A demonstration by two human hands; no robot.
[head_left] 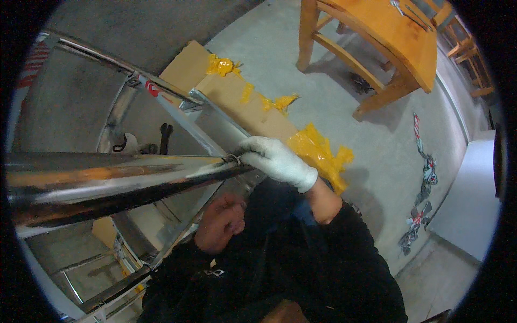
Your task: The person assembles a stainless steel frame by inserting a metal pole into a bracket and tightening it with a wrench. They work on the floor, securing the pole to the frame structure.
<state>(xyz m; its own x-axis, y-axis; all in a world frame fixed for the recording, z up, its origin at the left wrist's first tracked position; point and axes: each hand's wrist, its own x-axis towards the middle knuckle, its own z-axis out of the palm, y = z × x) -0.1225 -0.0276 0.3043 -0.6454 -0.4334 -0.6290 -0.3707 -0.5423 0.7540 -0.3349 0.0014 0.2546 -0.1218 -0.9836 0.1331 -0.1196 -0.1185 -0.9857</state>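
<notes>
A thick shiny metal tube (107, 183) runs in from the left, close to the camera. My right hand (277, 160), in a white glove, is clamped around the tube's end where it meets a slanted bar of the metal frame (177, 110). A small wire tie (235, 158) sits at that joint, just by my fingertips. My left hand (221, 223) is bare and curled into a fist below the tube, close to my black sleeve. I see nothing in it.
A cardboard box (237, 97) with torn yellow tape lies on the concrete floor behind the frame. A wooden table (398, 43) and chairs (474, 59) stand at the back right. A dark wrench (165, 134) lies inside the frame. Crumpled wrapping (423, 183) trails beside a white panel (468, 194).
</notes>
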